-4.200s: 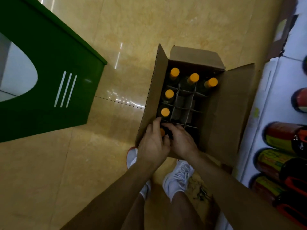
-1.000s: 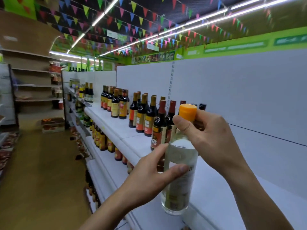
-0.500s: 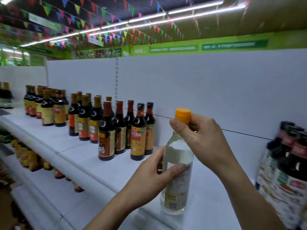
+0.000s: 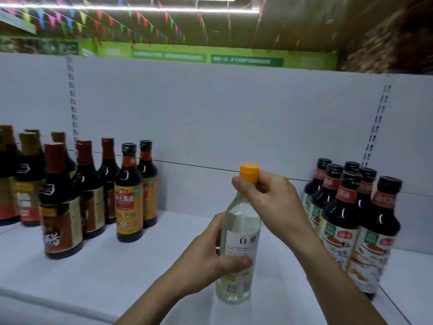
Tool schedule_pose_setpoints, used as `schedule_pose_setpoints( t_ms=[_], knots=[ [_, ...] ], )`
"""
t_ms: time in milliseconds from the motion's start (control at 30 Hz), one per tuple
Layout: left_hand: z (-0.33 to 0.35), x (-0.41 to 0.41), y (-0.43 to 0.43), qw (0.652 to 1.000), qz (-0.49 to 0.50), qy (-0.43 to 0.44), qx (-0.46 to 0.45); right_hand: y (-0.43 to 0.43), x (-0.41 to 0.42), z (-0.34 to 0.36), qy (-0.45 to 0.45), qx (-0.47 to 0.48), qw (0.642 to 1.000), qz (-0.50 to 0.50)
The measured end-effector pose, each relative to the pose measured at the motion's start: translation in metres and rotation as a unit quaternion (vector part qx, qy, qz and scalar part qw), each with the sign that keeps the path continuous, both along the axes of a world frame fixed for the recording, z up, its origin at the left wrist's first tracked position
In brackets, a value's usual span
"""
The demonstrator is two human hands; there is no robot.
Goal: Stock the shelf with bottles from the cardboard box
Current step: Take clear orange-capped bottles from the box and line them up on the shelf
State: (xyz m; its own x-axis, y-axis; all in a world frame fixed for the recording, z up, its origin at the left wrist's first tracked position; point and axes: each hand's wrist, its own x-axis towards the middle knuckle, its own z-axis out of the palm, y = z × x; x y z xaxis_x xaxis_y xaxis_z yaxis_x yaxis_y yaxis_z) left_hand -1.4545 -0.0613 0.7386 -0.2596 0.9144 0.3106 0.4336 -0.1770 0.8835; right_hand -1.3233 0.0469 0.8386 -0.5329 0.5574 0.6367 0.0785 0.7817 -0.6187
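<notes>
— What is the bottle [image 4: 241, 221] made of?
— I can't tell glass from plastic: clear, smooth, glossy. Its orange cap [image 4: 249, 172] looks like matt plastic, its white label [image 4: 244, 245] matt paper.
— And around it?
— I see a matt white shelf [image 4: 140, 273], and dark bottles [image 4: 128, 198] with shiny necks and glossy labels.

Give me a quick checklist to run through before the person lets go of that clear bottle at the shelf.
1. The clear bottle stands upright: ok.
2. The left hand grips its body: ok.
3. The right hand pinches the orange cap: ok.
4. Base resting flat on the shelf: cannot tell.
5. Room beside the left dark bottles and right dark bottles: ok, it touches neither.
</notes>
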Motion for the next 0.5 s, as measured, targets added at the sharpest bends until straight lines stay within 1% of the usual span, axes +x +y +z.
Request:
schedule_pose_setpoints(
  t_ms=[367,500],
  knots=[
    [-0.011,-0.010,0.032,1.000,-0.018,0.007,0.014,0.016,-0.011,-0.012,0.014,-0.006,0.998,-0.061],
    [-0.012,-0.018,0.046,1.000,-0.015,0.008,0.013,0.020,-0.014,-0.028,-0.023,-0.044,0.997,-0.053]
  ],
)
